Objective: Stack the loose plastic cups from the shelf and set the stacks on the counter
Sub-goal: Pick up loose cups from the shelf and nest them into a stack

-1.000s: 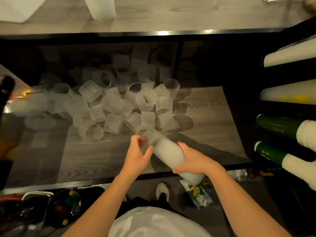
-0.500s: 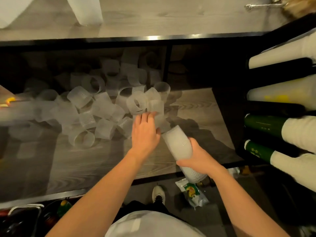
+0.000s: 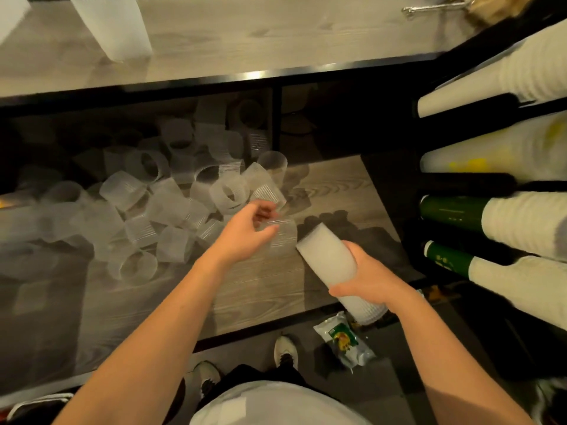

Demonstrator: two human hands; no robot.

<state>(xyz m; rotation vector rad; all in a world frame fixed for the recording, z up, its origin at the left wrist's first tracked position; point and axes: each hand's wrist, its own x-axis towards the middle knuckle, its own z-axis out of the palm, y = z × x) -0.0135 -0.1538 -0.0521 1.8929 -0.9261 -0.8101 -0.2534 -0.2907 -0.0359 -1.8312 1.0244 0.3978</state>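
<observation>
setting: dim under-counter storage, grey wood-grain shelf (image 3: pixel 270 289) below a grey wood-grain counter (image 3: pixel 276 38) with a dark metal edge
loose cups: pile of ribbed clear plastic cups (image 3: pixel 171 207) on the shelf, left and centre, most lying on their sides, some at the back in shadow and hard to count
my left hand: left hand (image 3: pixel 245 233) over the right edge of the pile, thumb and fingers curled round one ribbed cup (image 3: pixel 283 233), pinching it at the rim; motion blur, so can't tell exactly which fingers touch
single cup position: just beside the near end of my stack, not touching it as far as I can tell
my right hand: right hand (image 3: pixel 368 273) wrapped round the middle of a stack of nested cups (image 3: pixel 331 265), fingers curled underneath, thumb on the near side
stack position: tilted, closed end toward the pile, rim end sticking out past the shelf front, over the floor
on counter: a finished tall cup stack (image 3: pixel 113 26) standing upright at top left; metal tongs (image 3: pixel 435 7) at top right
right side: rack of sleeved cup stacks (image 3: pixel 506 216) lying sideways, white and green
floor: a green-printed plastic packet (image 3: pixel 345 345) just below the shelf edge, my shoes (image 3: pixel 285 352) beside it
</observation>
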